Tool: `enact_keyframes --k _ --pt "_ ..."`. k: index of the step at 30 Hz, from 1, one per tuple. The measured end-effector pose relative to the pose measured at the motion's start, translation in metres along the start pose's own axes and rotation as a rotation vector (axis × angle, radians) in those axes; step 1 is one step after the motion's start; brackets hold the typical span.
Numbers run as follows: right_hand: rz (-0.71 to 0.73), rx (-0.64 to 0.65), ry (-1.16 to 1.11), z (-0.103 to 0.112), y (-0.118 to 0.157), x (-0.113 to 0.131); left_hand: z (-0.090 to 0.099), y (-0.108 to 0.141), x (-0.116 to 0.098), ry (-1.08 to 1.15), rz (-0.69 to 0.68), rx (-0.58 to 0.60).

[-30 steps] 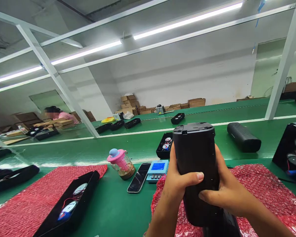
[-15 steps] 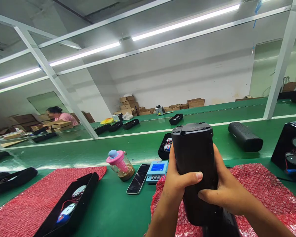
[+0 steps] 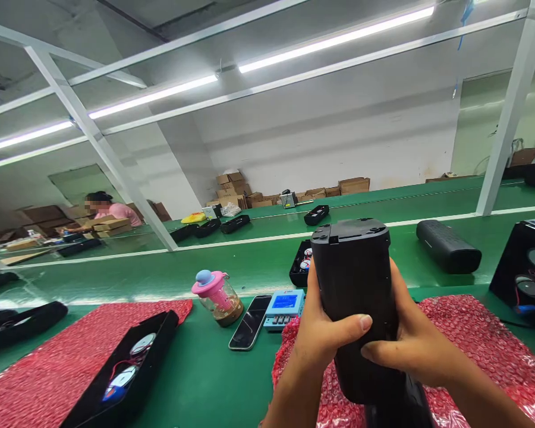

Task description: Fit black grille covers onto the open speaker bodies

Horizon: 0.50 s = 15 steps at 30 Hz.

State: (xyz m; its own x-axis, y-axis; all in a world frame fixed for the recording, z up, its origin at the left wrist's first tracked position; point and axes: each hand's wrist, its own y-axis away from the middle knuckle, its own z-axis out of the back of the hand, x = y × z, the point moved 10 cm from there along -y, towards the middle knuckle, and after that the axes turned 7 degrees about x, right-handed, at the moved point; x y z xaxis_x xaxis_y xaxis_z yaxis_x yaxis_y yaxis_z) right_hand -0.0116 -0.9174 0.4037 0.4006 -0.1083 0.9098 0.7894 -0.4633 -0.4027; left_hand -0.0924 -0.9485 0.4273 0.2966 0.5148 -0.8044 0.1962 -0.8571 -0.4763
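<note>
Between my two hands stands a black speaker housing (image 3: 354, 273), held upright with its moulded end face uppermost. My left hand (image 3: 321, 333) wraps its left side, thumb across the near face. My right hand (image 3: 410, 339) grips the right side, its thumb lying just below the left one. Under the housing another black part (image 3: 399, 410) shows in part, lying over red bubble wrap (image 3: 485, 351). To the left, an open speaker shell (image 3: 129, 368) with two round drivers, red wires and a blue component rests partly on a second red bubble wrap sheet (image 3: 66, 351).
Left of my hands are a light-blue meter (image 3: 285, 302), a phone (image 3: 250, 323) and a pink-lidded bottle (image 3: 218, 298). A closed black speaker (image 3: 448, 245) lies on the line behind; an open housing with drivers (image 3: 528, 273) stands at right. A person in pink (image 3: 116, 211) sits far left.
The housing and both hands have shifted slightly to the right. The closed speaker behind has moved a little right along the line, and the distant person's arm is now stretched out.
</note>
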Motion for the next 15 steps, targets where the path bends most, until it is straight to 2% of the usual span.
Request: enact_keyframes --k 3,9,15 --pt "0.004 -0.004 -0.030 0.004 -0.001 0.000 -0.003 0.002 0.003 -0.013 0.029 0.023" --pt "-0.007 0.054 0.039 0.007 0.000 0.001 0.000 0.003 0.003 -0.054 -0.015 -0.031" --pt "0.083 -0.008 0.140 0.011 0.002 0.009 -0.007 0.001 0.005 0.027 -0.009 -0.013"
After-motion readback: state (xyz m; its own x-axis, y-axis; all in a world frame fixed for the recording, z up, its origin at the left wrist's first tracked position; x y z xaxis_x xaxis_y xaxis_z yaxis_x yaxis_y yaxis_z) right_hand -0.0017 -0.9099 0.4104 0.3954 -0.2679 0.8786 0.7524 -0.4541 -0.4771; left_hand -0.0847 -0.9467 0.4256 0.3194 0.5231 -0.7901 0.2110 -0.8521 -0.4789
